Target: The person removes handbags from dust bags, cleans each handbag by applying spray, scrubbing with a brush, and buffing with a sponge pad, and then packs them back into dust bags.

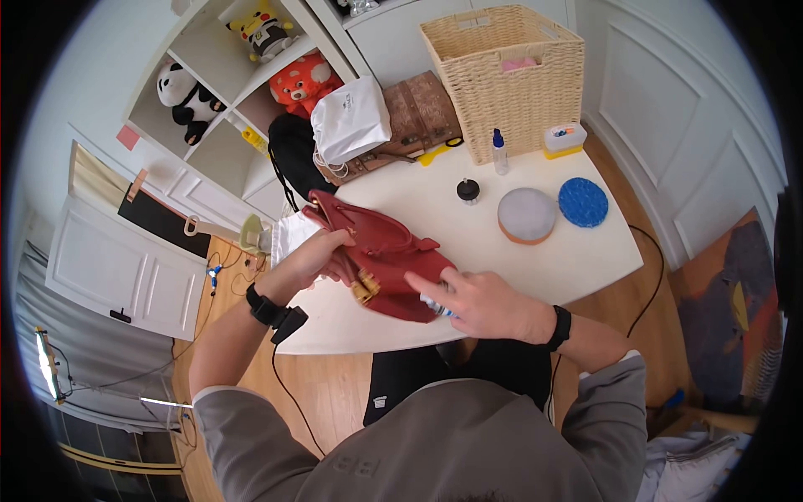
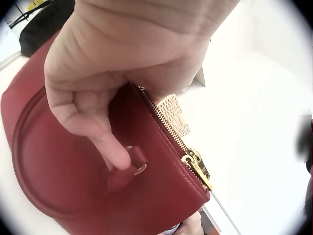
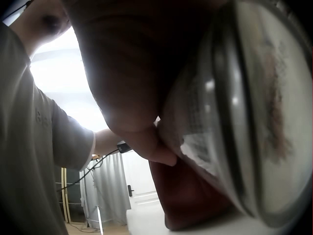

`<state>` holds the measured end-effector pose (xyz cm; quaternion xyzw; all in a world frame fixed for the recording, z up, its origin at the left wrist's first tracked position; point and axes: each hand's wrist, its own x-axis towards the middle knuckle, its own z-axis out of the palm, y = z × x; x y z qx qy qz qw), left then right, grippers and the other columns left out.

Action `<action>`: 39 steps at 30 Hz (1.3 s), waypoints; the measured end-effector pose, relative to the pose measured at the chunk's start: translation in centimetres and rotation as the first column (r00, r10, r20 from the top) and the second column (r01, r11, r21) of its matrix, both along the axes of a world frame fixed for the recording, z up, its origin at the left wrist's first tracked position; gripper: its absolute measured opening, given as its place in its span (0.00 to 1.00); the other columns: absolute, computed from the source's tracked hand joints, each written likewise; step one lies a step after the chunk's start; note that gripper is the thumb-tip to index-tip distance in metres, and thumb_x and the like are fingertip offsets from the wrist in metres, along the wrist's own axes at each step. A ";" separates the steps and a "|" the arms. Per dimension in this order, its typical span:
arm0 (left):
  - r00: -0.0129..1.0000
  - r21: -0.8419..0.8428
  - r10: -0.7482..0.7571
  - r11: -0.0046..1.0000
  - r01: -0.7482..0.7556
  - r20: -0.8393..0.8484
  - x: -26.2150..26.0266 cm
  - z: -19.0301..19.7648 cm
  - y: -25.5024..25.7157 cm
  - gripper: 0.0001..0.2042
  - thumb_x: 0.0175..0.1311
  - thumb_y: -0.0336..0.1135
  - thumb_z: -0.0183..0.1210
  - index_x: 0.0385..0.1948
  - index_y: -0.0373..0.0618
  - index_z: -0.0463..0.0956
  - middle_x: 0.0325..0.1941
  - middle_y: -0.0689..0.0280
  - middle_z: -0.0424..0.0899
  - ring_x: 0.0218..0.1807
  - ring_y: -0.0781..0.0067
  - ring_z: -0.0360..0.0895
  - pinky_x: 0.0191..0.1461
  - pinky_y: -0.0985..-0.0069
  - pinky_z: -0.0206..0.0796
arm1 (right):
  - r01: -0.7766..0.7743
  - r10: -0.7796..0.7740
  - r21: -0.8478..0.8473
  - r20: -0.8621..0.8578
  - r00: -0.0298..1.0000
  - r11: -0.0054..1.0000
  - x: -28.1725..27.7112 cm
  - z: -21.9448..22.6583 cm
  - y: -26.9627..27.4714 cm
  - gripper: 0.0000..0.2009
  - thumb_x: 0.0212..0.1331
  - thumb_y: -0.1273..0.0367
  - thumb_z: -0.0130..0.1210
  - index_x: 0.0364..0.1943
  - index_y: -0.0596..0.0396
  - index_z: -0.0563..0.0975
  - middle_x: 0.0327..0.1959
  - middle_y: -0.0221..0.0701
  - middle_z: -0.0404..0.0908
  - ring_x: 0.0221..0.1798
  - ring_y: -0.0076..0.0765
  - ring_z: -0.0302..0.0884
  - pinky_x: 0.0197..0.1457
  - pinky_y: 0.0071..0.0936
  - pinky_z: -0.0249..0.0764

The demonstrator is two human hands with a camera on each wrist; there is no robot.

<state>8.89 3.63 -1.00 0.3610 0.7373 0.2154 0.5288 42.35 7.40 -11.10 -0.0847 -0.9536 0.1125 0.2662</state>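
Observation:
A dark red leather handbag (image 1: 389,280) lies tilted at the table's front edge. My left hand (image 1: 322,255) grips its zipped top edge, fingers over the side near a handle loop. In the left wrist view, the gold zipper (image 2: 168,128) runs out from beneath that hand to a gold pull (image 2: 197,169). At the bag's other end, my right hand (image 1: 493,305) holds a small can (image 3: 210,112) against or close to the leather. Its round, metal-rimmed base faces the right wrist camera, and its top is hidden.
On the white table (image 1: 418,197) stand a black-topped jar (image 1: 468,192), a grey round pad (image 1: 526,215), a blue scrubbing disc (image 1: 583,202), a spray bottle (image 1: 500,155) and a sponge box (image 1: 565,140). Behind are a woven basket (image 1: 519,92), a brown bag (image 1: 422,113) and a white pouch (image 1: 351,121).

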 end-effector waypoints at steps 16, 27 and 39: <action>0.712 0.227 -0.383 0.767 0.600 -0.588 -5.2 1.4 4.2 0.13 0.80 0.37 0.57 0.45 0.33 0.80 0.36 0.71 0.83 0.40 0.82 0.76 0.46 0.75 0.72 | -0.029 0.028 0.071 0.025 0.999 0.997 0.3 -1.7 -0.9 0.36 0.49 0.68 0.71 0.68 0.38 0.74 0.48 0.37 0.72 0.31 0.38 0.81 0.36 0.34 0.82; 0.816 0.356 -0.140 0.849 0.390 -0.561 -4.8 -0.9 0.5 0.22 0.84 0.41 0.51 0.71 0.37 0.70 0.61 0.56 0.84 0.60 0.70 0.81 0.66 0.72 0.71 | 0.236 -0.290 -0.177 -0.414 0.863 0.956 -5.4 5.7 6.4 0.29 0.61 0.68 0.67 0.68 0.40 0.73 0.48 0.37 0.76 0.43 0.54 0.85 0.42 0.42 0.83; 0.852 0.549 0.107 0.804 0.229 -0.512 -3.7 -3.3 -2.0 0.24 0.82 0.51 0.52 0.49 0.35 0.84 0.47 0.49 0.87 0.51 0.51 0.85 0.58 0.63 0.74 | 0.387 -0.431 -0.191 -0.409 0.805 0.902 -11.0 6.7 11.8 0.25 0.62 0.68 0.66 0.65 0.42 0.75 0.50 0.40 0.78 0.46 0.57 0.85 0.46 0.49 0.82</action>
